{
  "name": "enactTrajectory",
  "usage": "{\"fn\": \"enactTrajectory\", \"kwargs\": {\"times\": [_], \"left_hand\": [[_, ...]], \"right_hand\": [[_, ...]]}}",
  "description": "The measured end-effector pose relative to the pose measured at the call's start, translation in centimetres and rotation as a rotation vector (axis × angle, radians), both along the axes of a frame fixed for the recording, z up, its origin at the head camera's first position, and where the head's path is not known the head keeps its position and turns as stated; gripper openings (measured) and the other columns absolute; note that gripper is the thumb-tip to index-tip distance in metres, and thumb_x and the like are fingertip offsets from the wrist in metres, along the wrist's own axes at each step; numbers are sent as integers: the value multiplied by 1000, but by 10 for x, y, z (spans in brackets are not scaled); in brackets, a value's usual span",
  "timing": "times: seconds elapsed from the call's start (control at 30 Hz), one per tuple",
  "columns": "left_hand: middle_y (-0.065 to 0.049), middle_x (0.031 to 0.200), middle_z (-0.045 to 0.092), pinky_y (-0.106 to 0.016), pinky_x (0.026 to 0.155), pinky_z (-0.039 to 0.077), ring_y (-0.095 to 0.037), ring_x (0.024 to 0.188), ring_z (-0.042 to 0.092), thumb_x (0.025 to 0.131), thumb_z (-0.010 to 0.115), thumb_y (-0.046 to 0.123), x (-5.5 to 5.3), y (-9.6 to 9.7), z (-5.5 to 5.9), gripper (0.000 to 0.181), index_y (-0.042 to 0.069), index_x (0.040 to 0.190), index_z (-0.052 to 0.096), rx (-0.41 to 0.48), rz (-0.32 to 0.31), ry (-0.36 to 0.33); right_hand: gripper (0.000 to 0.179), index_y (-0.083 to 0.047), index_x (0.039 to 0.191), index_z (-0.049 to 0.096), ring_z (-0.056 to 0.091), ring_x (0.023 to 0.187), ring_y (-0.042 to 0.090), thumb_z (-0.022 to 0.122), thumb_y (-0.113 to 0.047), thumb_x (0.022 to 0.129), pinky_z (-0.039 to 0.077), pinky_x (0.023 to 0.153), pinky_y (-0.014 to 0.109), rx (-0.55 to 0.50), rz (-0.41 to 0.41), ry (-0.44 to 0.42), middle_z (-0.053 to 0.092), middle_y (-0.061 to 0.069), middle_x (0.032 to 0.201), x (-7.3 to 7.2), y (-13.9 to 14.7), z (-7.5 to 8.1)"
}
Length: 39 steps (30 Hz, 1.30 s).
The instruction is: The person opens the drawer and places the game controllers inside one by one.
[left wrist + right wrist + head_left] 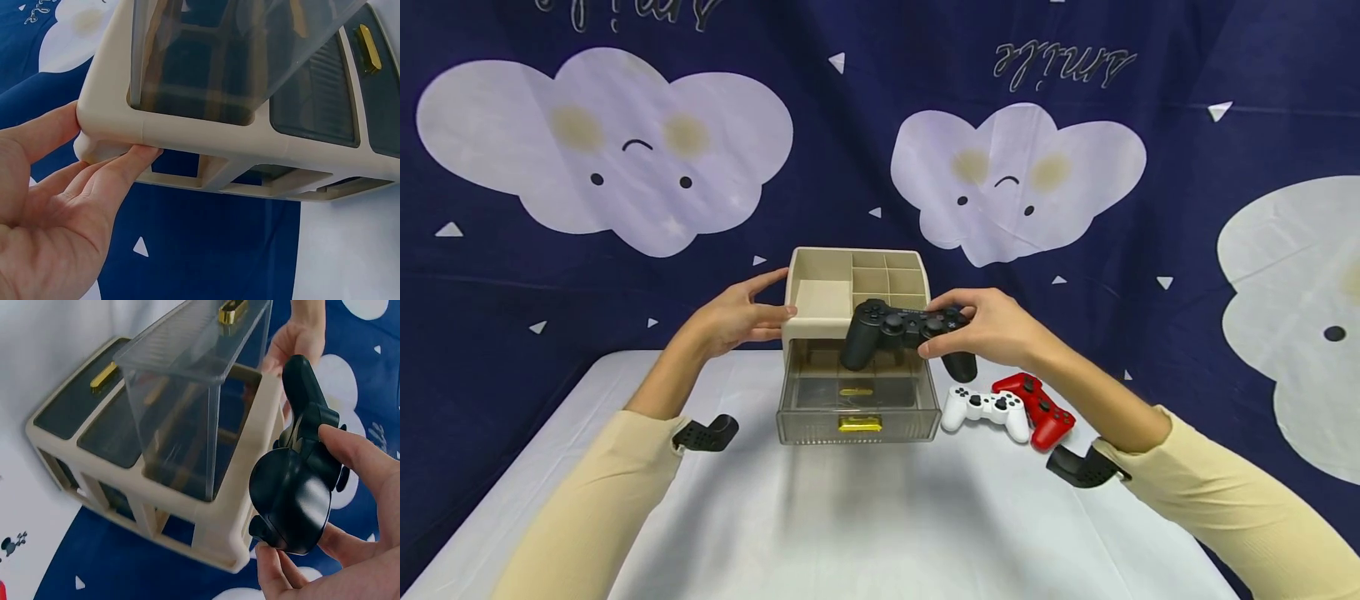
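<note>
My right hand (996, 329) holds a black game controller (883, 329) by its right end, thumb on the near side and fingers behind. The controller is above the pulled-out top drawer (816, 427) of a cream desktop organizer (820, 329). That drawer is clear grey plastic with a gold handle (860, 424). On the organizer's other side, my left hand (726, 321) rests against the upper left wall with fingers spread. The left wrist view has its fingertips (147, 153) at the side wall's edge. In the right wrist view the controller (294, 500) appears end-on.
A white controller (985, 406) and a red controller (1037, 408) lie together on the white table (850, 533), right of the organizer. Small compartments (887, 271) divide its top. Lower drawers (115, 431) are closed. Behind hangs a dark blue cloud-patterned cloth (842, 150).
</note>
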<state>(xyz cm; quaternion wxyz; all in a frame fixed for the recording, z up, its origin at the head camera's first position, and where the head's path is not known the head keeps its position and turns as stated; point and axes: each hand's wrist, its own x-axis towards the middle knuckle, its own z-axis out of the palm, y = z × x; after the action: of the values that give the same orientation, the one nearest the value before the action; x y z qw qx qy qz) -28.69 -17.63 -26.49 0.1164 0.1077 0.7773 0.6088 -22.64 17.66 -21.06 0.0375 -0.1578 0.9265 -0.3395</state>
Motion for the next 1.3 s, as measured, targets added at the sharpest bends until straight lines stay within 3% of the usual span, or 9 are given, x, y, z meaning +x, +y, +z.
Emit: {"fn": "enactTrajectory", "kwargs": {"times": [0.6, 0.87, 1.13, 1.3], "left_hand": [[-23, 154, 42, -39, 103, 55, -36, 126, 60, 100, 64, 8, 1, -1, 3, 86, 23, 165, 10, -22, 3, 8], [-23, 149, 45, -36, 100, 57, -24, 113, 66, 99, 64, 8, -1, 1, 3, 88, 24, 165, 9, -38, 0, 12], [-24, 151, 43, -35, 99, 58, -27, 118, 63, 100, 63, 6, -1, 1, 4, 89, 25, 165, 6, -16, -13, 3], [-23, 152, 42, -36, 100, 58, -31, 121, 63, 100, 63, 7, -1, 1, 4, 88, 27, 165, 8, -26, -10, 9]], "right_hand": [[62, -27, 127, 68, 73, 79, 17, 91, -38, 71, 58, 80, 34, -18, 63, -52, 76, 6, 99, -1, -41, -14], [61, -28, 123, 70, 68, 103, 21, 92, -41, 68, 57, 87, 37, 49, 55, 26, 74, -1, 104, -4, -49, -24], [59, -26, 120, 72, 65, 109, 25, 93, -39, 66, 56, 88, 37, 88, 66, 62, 72, -1, 110, -7, -54, -36], [59, -23, 119, 72, 59, 116, 29, 92, -39, 66, 44, 108, 52, 113, 85, 102, 70, 0, 123, -9, -58, -42]]}}
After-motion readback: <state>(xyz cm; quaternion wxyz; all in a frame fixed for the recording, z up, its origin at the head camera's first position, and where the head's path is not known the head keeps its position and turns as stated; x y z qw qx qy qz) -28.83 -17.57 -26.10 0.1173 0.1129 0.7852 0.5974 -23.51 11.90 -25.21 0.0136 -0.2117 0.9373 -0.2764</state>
